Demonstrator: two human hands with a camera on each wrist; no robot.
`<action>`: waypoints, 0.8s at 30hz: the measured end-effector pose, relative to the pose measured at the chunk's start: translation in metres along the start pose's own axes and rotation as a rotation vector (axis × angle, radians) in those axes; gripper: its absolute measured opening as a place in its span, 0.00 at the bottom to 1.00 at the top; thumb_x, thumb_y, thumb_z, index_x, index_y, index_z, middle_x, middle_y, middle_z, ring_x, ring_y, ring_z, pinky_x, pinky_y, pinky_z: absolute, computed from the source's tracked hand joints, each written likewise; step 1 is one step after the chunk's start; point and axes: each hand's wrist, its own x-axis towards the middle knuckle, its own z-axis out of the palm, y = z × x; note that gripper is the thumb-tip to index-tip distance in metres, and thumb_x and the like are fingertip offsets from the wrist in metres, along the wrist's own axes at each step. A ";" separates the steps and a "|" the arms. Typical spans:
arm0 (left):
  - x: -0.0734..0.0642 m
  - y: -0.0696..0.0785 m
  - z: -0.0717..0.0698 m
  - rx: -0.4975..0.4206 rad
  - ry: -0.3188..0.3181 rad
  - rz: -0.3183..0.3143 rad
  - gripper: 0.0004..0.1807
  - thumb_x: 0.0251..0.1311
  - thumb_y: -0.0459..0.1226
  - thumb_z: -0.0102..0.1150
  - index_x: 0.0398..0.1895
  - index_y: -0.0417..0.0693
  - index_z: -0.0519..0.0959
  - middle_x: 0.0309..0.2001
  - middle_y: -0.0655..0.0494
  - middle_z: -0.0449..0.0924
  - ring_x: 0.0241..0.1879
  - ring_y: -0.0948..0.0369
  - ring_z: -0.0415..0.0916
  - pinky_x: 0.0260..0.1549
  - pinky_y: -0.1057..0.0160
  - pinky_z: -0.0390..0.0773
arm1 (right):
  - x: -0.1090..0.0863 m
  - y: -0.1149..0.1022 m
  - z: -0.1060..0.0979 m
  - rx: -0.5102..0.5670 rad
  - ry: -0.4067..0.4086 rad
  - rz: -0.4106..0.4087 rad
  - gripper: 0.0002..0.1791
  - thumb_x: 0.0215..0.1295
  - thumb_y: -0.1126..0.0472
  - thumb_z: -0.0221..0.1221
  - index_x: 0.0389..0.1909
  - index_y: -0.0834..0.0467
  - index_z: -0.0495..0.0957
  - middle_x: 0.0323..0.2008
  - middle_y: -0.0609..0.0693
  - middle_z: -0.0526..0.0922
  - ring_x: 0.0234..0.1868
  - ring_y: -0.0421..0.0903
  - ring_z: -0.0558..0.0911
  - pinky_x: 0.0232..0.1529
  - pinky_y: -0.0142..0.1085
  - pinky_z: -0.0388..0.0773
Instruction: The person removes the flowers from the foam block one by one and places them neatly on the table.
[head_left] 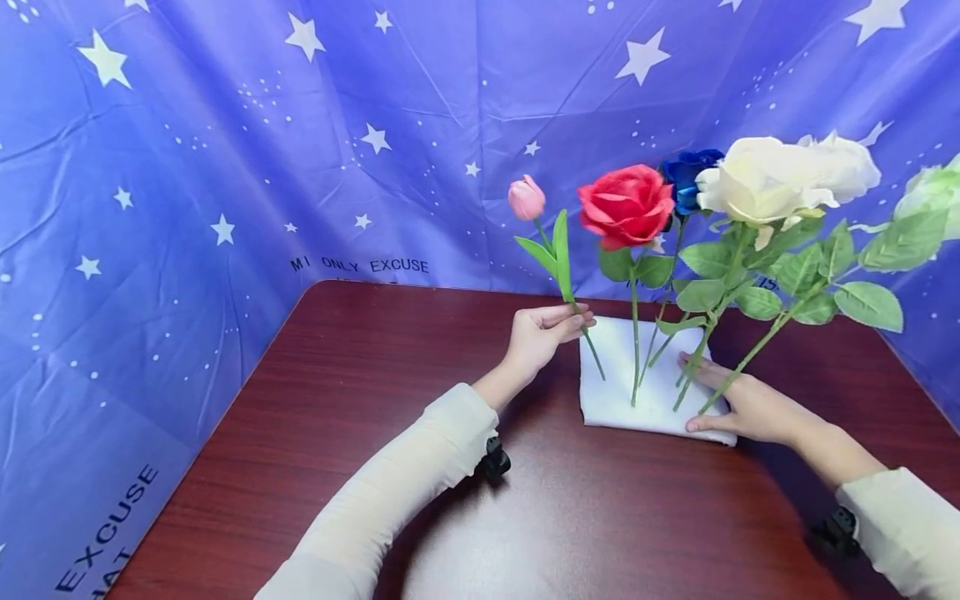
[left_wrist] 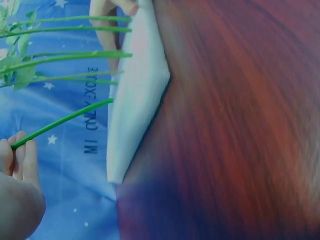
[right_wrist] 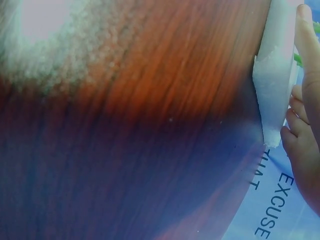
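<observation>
My left hand pinches the green stem of a pink tulip between thumb and fingers. The stem's lower end meets the top of a white block near its left side; whether it has gone in cannot be told. Flat on the block's right part rests my right hand, fingers spread, thumb along the front edge. Between the hands a red rose, a blue flower and white roses stand on stems in the block. In the left wrist view the tulip stem leans.
A dark red-brown wooden table bears the block. Behind it hangs a blue curtain with white stars and lettering. Another pale flower with broad leaves leans out at the far right.
</observation>
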 end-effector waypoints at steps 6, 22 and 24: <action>0.000 0.000 -0.013 0.002 -0.004 -0.031 0.16 0.59 0.22 0.56 0.50 0.21 0.76 0.46 0.25 0.78 0.43 0.51 0.86 0.48 0.56 0.84 | -0.001 0.000 0.000 -0.002 -0.013 0.003 0.52 0.39 0.47 0.75 0.66 0.64 0.66 0.58 0.72 0.74 0.65 0.12 0.41 0.62 0.03 0.40; -0.001 0.011 -0.043 0.049 0.078 -0.235 0.17 0.62 0.24 0.56 0.53 0.25 0.76 0.49 0.28 0.78 0.47 0.46 0.84 0.47 0.58 0.84 | 0.001 0.000 -0.001 -0.006 -0.013 0.020 0.52 0.39 0.47 0.75 0.67 0.61 0.66 0.59 0.71 0.75 0.64 0.12 0.41 0.62 0.03 0.40; -0.002 0.012 -0.047 0.058 0.081 -0.264 0.17 0.62 0.24 0.56 0.53 0.25 0.76 0.49 0.28 0.79 0.47 0.47 0.84 0.47 0.59 0.85 | 0.001 -0.001 0.000 -0.003 -0.022 0.028 0.52 0.39 0.47 0.75 0.67 0.61 0.66 0.59 0.70 0.74 0.64 0.12 0.41 0.62 0.03 0.39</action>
